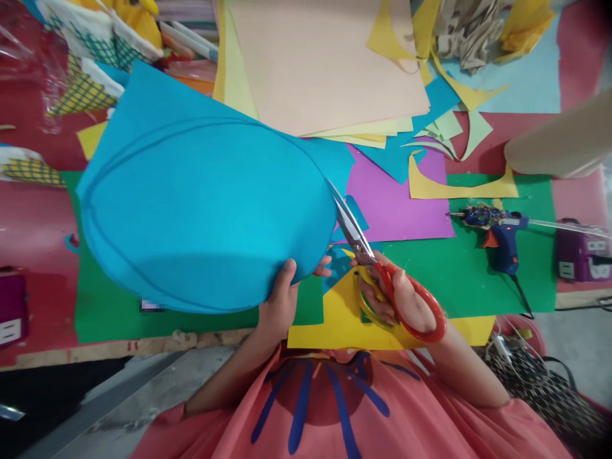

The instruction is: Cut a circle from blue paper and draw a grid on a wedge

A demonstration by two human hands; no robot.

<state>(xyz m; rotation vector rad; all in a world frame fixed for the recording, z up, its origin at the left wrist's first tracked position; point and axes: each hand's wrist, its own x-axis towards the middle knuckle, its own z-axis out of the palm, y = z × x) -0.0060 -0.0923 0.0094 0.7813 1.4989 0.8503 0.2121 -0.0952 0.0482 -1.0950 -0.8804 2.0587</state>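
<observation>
A large blue sheet (210,204) with a curved outline drawn on it is held up over the work surface. My left hand (282,299) grips its lower right edge, thumb on top and fingertips showing beyond the edge. The sheet's lower and right sides are rounded, while its upper left still has a pointed corner. Red-handled scissors (354,226) are in my right hand (399,296), fingers through the handles. Their blades point up and left, touching the right edge of the blue sheet near the drawn line.
A blue glue gun (504,239) lies at right on green sheet (540,197), near a pale cylinder (564,140). Peach sheets (329,64) are stacked at the back. Yellow scraps (463,188) lie around a purple sheet (401,204). Patterned cones (86,83) stand back left.
</observation>
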